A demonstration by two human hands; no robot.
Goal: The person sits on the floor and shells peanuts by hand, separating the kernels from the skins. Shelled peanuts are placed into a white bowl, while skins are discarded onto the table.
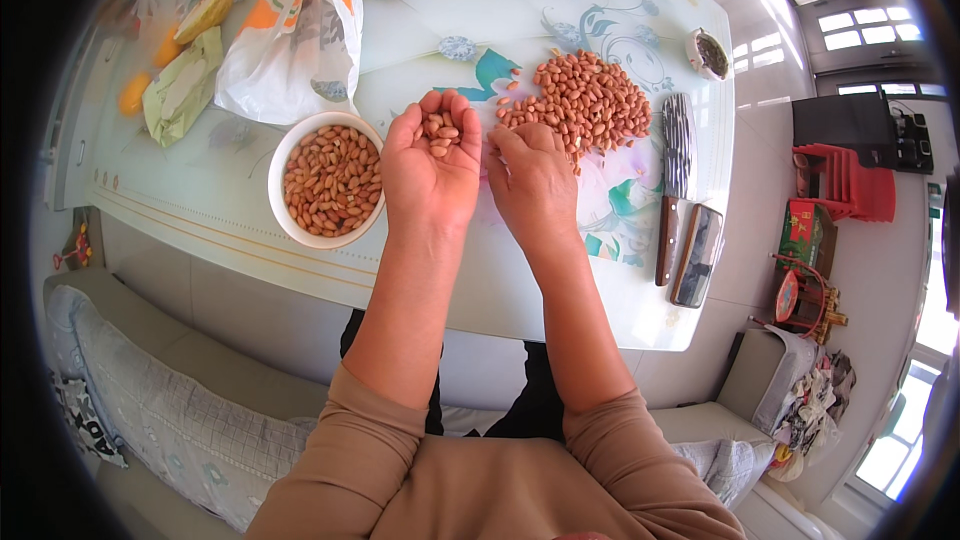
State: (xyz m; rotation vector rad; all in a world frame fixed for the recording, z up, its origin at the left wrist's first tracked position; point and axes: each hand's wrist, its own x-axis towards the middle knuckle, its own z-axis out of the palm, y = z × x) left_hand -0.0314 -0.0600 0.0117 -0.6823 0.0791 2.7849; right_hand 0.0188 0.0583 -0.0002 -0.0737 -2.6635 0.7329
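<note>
My left hand [431, 157] is cupped palm up over the table, holding several shelled peanuts [441, 133] in their reddish skins. Palm down, my right hand [536, 180] reaches the near left edge of a loose peanut pile [589, 101]; its fingers are curled, and whether a peanut is between the fingertips is hidden. Just left of my left wrist stands a white bowl [276, 199], filled with more peanuts [330, 180]. A few single peanuts lie apart at the pile's left side.
A knife [675, 172] and a smartphone [697, 255] lie along the right side of the floral glass tabletop [480, 292]. Behind them is a small ashtray-like dish [707, 55]. A plastic bag [300, 52], a green packet [182, 90] and yellow fruit [206, 10] occupy the far left.
</note>
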